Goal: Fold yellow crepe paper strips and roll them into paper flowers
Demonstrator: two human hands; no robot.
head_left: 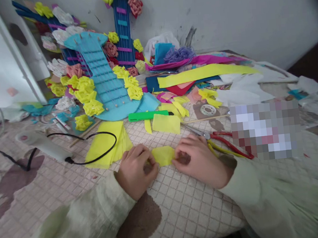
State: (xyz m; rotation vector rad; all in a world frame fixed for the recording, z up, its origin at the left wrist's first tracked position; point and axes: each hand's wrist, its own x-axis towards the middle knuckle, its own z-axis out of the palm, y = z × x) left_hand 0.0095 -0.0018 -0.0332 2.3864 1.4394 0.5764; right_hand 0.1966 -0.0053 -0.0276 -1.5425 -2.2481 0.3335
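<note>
A small piece of yellow crepe paper (163,156) is stretched between my hands, low over the table. My left hand (138,169) pinches its left end, thumb against fingers. At the opposite end, my right hand (199,160) pinches the paper the same way. Just beyond lies another yellow paper rectangle (166,124), partly over a green utility knife (148,115). A fanned stack of yellow paper sheets (108,141) lies to the left of my left hand. Pliers with red and yellow handles (229,142) rest beside my right hand, partly hidden by it.
A white glue gun (44,146) lies at left, its black cord looping over the stack. Blue paper guitars (102,79) with paper flowers stand against the wall. A white tape roll (208,109), long yellow strip (205,74) and purple yarn (179,54) lie farther back.
</note>
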